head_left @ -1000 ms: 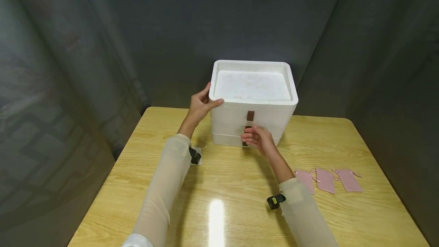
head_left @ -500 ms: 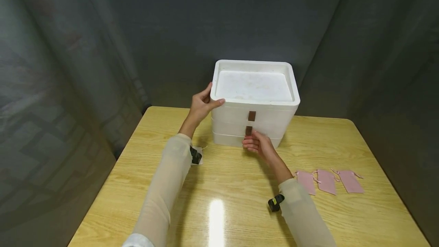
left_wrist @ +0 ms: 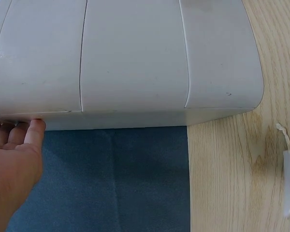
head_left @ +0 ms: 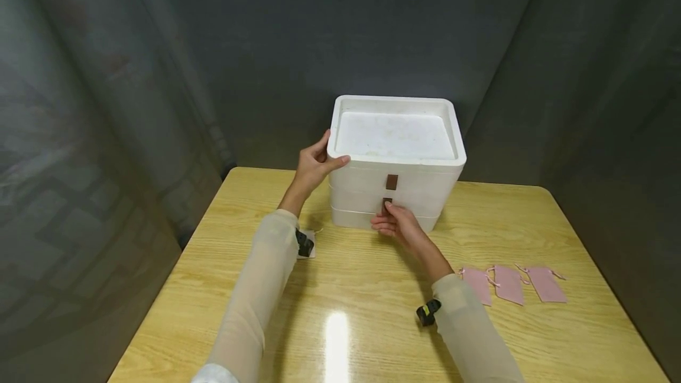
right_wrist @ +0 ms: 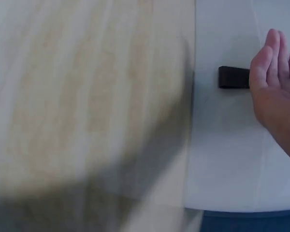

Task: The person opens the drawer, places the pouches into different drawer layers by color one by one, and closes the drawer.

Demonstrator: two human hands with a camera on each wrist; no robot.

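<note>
A white drawer box (head_left: pixel 396 135) stands at the back of the wooden table (head_left: pixel 372 288), all its drawers closed. My left hand (head_left: pixel 314 164) grips its top left corner, thumb over the rim and fingers on the side wall (left_wrist: pixel 130 53). In the left wrist view the left hand (left_wrist: pixel 14 159) shows with its fingertips at the box edge. My right hand (head_left: pixel 396 223) is at the box front, its fingertips touching the brown tab (head_left: pixel 387 200) of the middle drawer. The right wrist view shows straight fingers (right_wrist: pixel 275 48) against that tab (right_wrist: pixel 232 77). Another tab (head_left: pixel 391 182) sits on the top drawer.
Three pink drawstring pouches (head_left: pixel 508 283) lie in a row on the table to the right of my right forearm. A small white pouch (head_left: pixel 310 248) lies under my left wrist. Grey curtains close in the table on three sides.
My right hand dropped from the box front, then its fingers rose onto the middle drawer's tab. The left hand kept its hold on the corner.
</note>
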